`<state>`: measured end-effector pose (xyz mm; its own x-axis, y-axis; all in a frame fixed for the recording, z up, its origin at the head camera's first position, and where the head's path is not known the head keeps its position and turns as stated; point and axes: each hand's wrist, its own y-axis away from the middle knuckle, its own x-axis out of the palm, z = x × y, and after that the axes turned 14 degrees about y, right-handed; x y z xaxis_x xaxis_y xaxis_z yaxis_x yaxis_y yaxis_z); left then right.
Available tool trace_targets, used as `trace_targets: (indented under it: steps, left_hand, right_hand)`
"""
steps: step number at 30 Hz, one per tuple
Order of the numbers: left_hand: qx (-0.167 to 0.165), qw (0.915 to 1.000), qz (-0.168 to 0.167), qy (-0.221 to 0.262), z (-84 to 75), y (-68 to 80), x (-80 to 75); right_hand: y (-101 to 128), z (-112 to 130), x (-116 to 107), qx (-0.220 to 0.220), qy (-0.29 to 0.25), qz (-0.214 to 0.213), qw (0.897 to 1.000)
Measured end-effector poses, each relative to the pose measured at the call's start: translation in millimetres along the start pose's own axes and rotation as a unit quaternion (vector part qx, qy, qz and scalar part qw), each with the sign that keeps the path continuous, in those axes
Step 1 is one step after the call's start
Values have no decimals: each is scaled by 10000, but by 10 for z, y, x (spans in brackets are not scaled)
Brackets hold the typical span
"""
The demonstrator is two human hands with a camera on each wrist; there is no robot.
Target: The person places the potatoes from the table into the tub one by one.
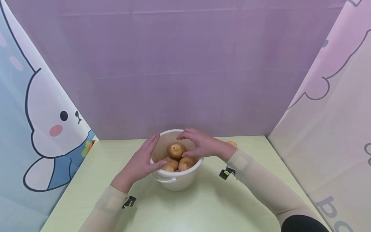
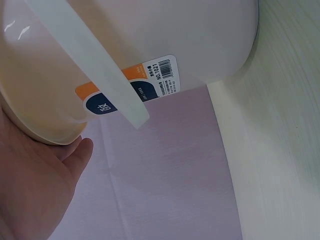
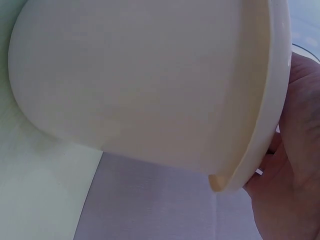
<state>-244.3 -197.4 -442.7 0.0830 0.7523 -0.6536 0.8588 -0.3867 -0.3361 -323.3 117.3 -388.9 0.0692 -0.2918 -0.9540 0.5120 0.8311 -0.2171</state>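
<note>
— Where's the bucket (image 1: 176, 180) sitting?

— On the pale green table (image 1: 203, 209), toward its far edge, close in front of the purple backdrop (image 1: 185, 64). It's a white plastic one, upright, with a few brownish round potatoes (image 1: 176, 150) piled inside. Its handle (image 1: 163, 179) hangs down against the near wall.

— And the hands?

— One on each side of it. The left hand (image 1: 143, 161) lies along the bucket's left rim, fingers mostly straight, thumb hooked over the near edge. From the left wrist view you see the palm right under the rim and a label (image 2: 145, 82) on the bucket's wall. I'd call that touching, fingers relaxed rather than clamped.

— The right one?

— The right hand (image 1: 203, 145) arches over the bucket's right side, fingers bent above the opening and thumb near the rim beside the potatoes. The right wrist view shows the palm against the rim. Whether it truly grips the rim, I cannot tell.

— Anything else near the bucket?

— Something small and orange (image 1: 232, 144) peeks out behind the right wrist, just right of the bucket.
</note>
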Motion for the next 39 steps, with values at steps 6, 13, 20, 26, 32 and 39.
trace_targets:
  steps: [6, 13, 20, 26, 32, 39]
  left_hand:
    - [13, 10000, -26, -5, 1, -2, 0]
    - [6, 10000, -38, -21, -7, -2, 0]
    - [22, 10000, -69, -10, -11, 2, 0]
    - [-3, 10000, -81, 12, -4, 2, 8]
    - [21, 10000, -89, 21, -8, 1, 12]
    - [7, 10000, -67, 36, -23, 5, 10]
  right_hand:
    - [24, -13, -11, 62, 0, -26, 10000]
    - [60, -7, -55, 68, -64, -131, 9999]
    - [129, -64, -48, -2, -100, -542, 9985]
    - [281, -145, -32, 56, -157, -1022, 9946]
    - [501, -273, -32, 419, -561, -1245, 9898]
    - [779, -560, 26, 855, -202, -1541, 9841]
